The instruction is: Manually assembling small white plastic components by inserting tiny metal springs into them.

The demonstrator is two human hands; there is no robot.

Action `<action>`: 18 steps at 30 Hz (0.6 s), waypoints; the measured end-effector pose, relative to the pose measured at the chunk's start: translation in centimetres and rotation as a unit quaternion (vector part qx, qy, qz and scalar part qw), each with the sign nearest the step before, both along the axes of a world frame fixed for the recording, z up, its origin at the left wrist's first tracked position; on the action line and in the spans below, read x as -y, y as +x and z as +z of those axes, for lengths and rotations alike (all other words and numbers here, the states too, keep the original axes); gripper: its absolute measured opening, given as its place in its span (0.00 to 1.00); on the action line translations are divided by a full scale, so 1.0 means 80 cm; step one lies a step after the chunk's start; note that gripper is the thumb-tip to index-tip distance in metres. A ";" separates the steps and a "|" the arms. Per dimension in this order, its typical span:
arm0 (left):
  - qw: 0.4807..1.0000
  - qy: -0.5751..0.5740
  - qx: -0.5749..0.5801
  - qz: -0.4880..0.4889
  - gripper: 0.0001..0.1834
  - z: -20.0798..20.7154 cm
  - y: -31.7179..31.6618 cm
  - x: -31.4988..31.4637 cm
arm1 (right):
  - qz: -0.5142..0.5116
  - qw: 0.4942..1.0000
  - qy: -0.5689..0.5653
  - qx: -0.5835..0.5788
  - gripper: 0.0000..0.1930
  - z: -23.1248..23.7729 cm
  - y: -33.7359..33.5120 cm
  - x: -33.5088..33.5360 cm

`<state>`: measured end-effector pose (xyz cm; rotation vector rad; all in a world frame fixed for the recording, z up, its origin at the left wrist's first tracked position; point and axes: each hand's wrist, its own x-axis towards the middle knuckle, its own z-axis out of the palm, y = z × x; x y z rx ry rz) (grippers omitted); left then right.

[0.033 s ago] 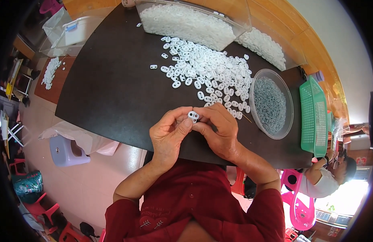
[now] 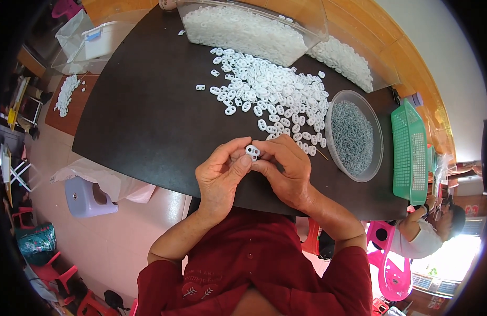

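Observation:
Between my hands, close to the table's near edge, is a small white oval plastic piece (image 2: 252, 150) with two holes. My left hand (image 2: 217, 181) pinches it from the left, the thumb pressed on its lower side. From the right, my right hand (image 2: 286, 171) closes on the same piece with thumb and forefinger. The other fingers of both hands are curled and partly hidden. Just beyond my hands spreads a loose pile of like white pieces (image 2: 275, 87). A round clear tub (image 2: 381, 142) filled with small grey screws stands to the right of the pile.
On the dark table (image 2: 143, 105), a clear bin (image 2: 320, 21) full of white pieces stands at the back. A green basket (image 2: 409, 152) sits at the right edge. A purple stool (image 2: 88, 203) is on the floor at left. Another person (image 2: 420, 237) is at far right.

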<state>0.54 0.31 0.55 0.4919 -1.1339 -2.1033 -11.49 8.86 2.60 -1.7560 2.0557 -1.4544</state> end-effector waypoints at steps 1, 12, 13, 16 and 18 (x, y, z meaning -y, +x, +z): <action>1.000 -0.021 0.001 -0.001 0.13 -0.001 0.001 0.000 | 0.004 1.000 -0.006 0.002 0.18 0.000 0.000 -0.001; 0.984 -0.159 0.025 0.073 0.12 -0.010 -0.002 -0.007 | 0.008 0.998 -0.063 -0.008 0.18 0.003 0.005 0.003; 0.982 -0.164 0.024 0.086 0.12 -0.012 -0.002 -0.009 | 0.010 0.997 -0.070 -0.009 0.17 0.003 0.005 0.004; 0.982 -0.158 0.014 0.106 0.11 -0.013 -0.005 -0.013 | 0.010 0.997 -0.077 -0.014 0.17 0.001 0.007 0.005; 0.983 -0.147 0.005 0.114 0.11 -0.012 -0.005 -0.016 | 0.008 0.997 -0.077 -0.018 0.16 -0.001 0.007 0.005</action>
